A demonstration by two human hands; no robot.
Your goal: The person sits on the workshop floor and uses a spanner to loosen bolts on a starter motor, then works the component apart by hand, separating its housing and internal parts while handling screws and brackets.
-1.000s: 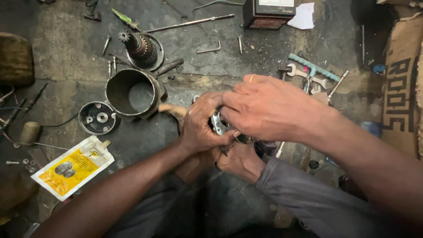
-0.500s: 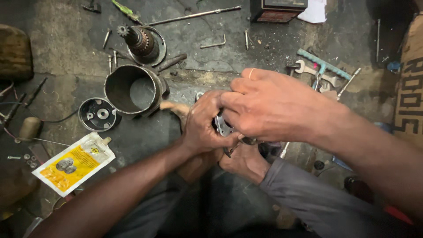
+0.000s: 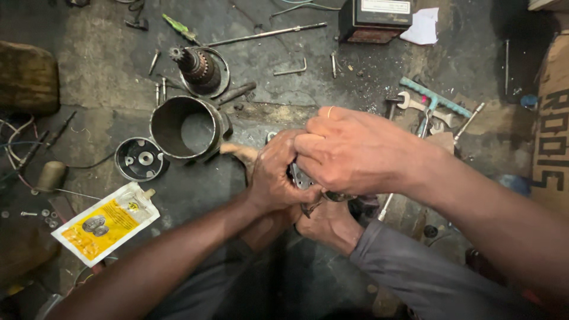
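left: steel cylinder (image 3: pixel 188 127) blocks | right: wrenches (image 3: pixel 428 104) crowd

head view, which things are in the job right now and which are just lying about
In hand: small metal part, gripped by left hand and right hand; a third hand below.

Lying about: metal cylinder, round cap, geared shaft, yellow pouch, long rod, spanners.

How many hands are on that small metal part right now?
3: left hand gripping the small metal part, right hand over it, and another person's hand underneath. The part is mostly hidden.
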